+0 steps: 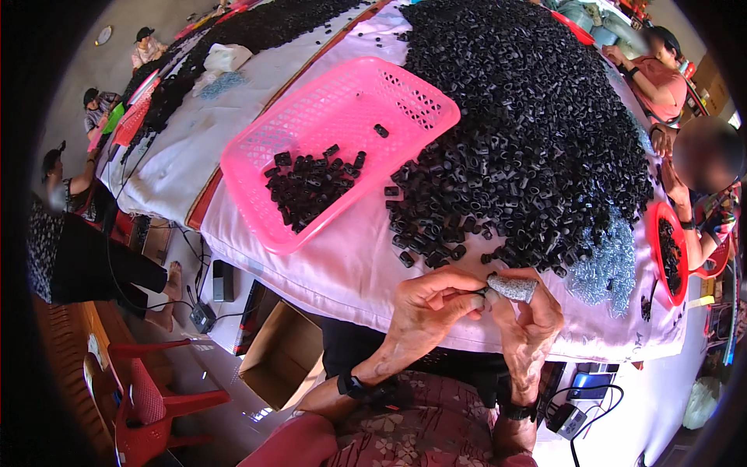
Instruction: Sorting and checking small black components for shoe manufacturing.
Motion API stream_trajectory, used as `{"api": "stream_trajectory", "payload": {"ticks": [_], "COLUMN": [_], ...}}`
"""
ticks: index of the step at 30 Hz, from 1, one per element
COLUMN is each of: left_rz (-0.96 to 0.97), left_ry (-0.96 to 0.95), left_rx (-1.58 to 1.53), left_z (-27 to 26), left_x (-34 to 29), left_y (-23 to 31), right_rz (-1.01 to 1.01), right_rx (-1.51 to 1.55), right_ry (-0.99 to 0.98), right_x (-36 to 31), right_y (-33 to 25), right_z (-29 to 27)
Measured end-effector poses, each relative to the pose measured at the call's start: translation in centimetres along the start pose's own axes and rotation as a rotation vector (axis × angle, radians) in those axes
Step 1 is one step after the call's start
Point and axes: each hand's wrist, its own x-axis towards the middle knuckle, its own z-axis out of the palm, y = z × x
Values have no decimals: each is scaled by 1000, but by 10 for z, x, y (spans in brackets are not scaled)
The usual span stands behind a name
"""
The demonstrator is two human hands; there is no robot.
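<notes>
My left hand (436,305) and my right hand (531,315) meet just above the near edge of the cloth-covered table. The left thumb and fingertips pinch a small black plastic piece (482,291), mostly covered by the fingers. On a finger of my right hand sits a grey fabric finger cover (511,289). The right fingers are curled in close beside the black piece; what they grip is hidden. Right beyond the hands spreads a large heap of small black plastic pieces (521,132). To the left, a pink plastic basket (253,214) has a cluster of the same pieces inside.
A pile of small silvery metal parts (611,268) lies right of my hands, near a red basin (682,288). People sit along the far-right and left sides. Below left are a red plastic chair (144,389), a cardboard box (284,350) and cables.
</notes>
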Motion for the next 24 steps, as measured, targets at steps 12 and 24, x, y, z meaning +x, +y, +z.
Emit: {"api": "stream_trajectory", "payload": {"ticks": [12,24], "left_rz": [-20,22], "left_ry": [-15,46], "left_rx": [36,115], "left_z": [0,6], "left_x": [-1,1], "left_y": [-6,2], "right_rz": [166,-143], "right_rx": [132,-80], "right_ry": [23,-153], "right_x": [-5,1], "right_y": [6,-2], "right_z": [3,-4]}}
